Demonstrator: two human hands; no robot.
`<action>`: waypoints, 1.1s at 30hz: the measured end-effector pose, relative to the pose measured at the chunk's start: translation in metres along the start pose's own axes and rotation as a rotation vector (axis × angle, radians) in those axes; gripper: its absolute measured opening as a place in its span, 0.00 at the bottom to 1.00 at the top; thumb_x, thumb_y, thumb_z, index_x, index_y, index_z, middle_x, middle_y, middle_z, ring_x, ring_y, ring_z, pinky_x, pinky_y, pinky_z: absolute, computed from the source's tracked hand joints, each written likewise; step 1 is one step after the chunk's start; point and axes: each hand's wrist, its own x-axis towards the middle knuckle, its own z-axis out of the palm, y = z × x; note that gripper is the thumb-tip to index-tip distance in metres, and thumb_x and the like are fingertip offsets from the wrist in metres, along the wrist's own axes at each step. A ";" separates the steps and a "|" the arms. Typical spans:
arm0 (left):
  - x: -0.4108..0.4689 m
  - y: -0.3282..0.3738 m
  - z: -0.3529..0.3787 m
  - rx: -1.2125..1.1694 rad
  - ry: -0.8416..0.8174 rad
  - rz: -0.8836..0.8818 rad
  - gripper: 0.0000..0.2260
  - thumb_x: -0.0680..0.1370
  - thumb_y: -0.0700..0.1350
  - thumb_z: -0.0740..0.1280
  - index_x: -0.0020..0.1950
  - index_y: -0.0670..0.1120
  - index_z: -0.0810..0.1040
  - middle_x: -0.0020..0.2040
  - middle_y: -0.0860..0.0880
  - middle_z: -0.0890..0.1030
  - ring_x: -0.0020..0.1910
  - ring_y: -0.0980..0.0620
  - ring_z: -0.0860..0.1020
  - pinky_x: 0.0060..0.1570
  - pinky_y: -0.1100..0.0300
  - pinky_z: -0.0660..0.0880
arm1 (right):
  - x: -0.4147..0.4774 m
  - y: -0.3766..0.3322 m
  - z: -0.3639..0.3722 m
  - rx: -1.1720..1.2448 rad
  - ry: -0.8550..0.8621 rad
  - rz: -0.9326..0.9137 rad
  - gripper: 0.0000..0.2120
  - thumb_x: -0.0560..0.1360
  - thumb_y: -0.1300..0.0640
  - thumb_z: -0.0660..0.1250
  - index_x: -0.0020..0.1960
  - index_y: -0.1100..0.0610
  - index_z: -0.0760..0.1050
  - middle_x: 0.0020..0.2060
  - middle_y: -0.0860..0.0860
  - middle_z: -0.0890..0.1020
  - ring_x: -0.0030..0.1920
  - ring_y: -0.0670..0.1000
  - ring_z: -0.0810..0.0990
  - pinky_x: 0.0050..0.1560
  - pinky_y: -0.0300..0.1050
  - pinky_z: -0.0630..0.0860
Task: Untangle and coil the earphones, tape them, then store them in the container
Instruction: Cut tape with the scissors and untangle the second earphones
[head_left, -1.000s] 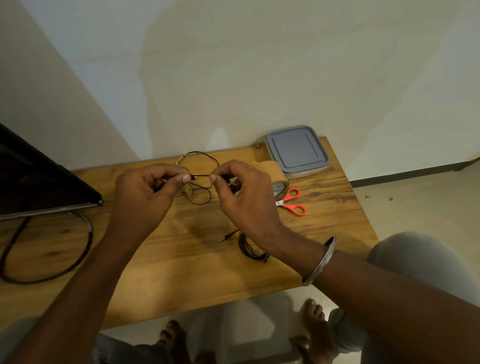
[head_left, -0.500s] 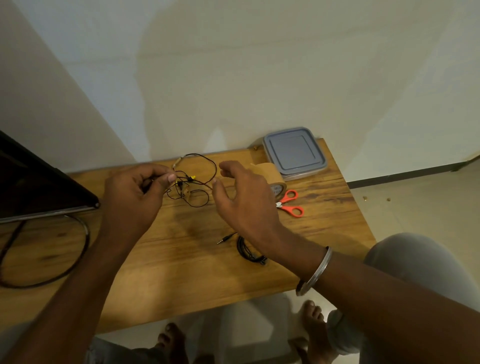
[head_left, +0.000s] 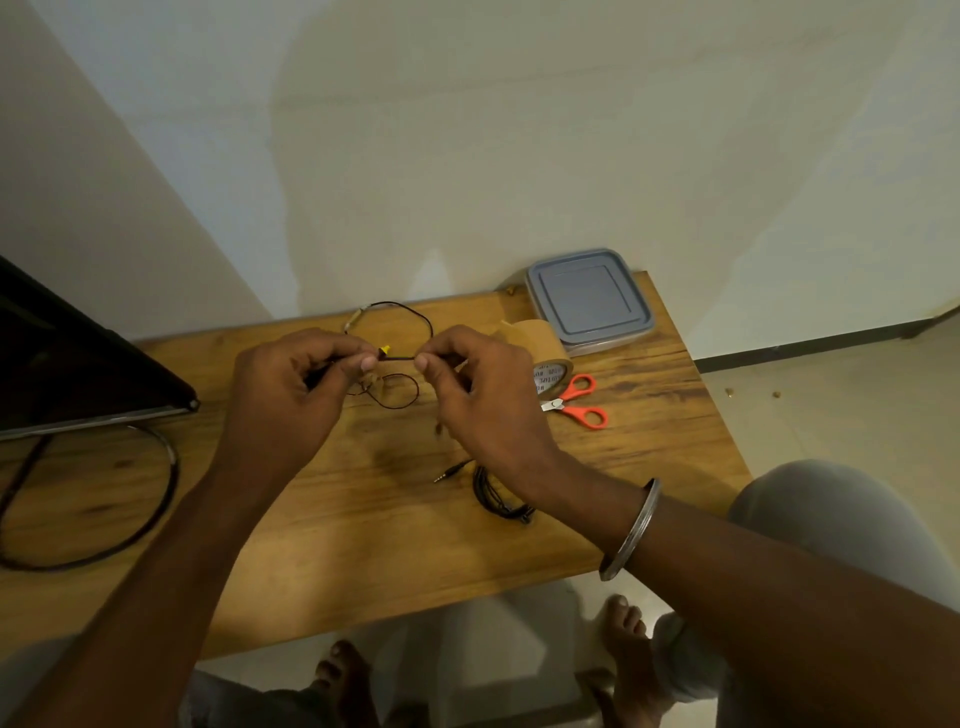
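Black earphones (head_left: 397, 358) pinched between both hands (head_left: 384, 395)

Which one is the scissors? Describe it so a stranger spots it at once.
Find the wooden table, then the grey lidded container at its far right corner. In front of it stands a brown tape roll; the scissors lie beside that, the only thing with orange handles.

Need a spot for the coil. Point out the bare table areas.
Bare: the near middle of the table, between the thick cable and the black coil; also right of the scissors. Crowded: the far edge around tape and container.
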 end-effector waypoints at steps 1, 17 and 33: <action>0.001 -0.002 -0.003 0.012 0.015 -0.003 0.06 0.77 0.39 0.72 0.49 0.50 0.84 0.43 0.62 0.84 0.44 0.63 0.82 0.47 0.68 0.78 | 0.000 0.000 -0.001 0.020 0.025 0.029 0.03 0.79 0.59 0.69 0.48 0.56 0.81 0.37 0.42 0.81 0.36 0.43 0.80 0.35 0.41 0.78; -0.004 0.002 0.006 -0.027 -0.098 -0.008 0.03 0.76 0.42 0.73 0.47 0.45 0.86 0.44 0.51 0.86 0.44 0.54 0.84 0.46 0.60 0.78 | -0.006 0.001 0.003 -0.054 -0.134 -0.086 0.05 0.79 0.59 0.70 0.53 0.57 0.83 0.43 0.48 0.85 0.36 0.36 0.78 0.37 0.29 0.70; -0.003 0.004 0.002 -0.027 -0.049 -0.048 0.03 0.76 0.38 0.73 0.47 0.44 0.86 0.44 0.51 0.86 0.44 0.57 0.83 0.46 0.62 0.78 | -0.009 -0.001 0.004 -0.058 -0.085 -0.029 0.16 0.80 0.50 0.68 0.67 0.51 0.76 0.59 0.45 0.82 0.31 0.48 0.82 0.33 0.46 0.80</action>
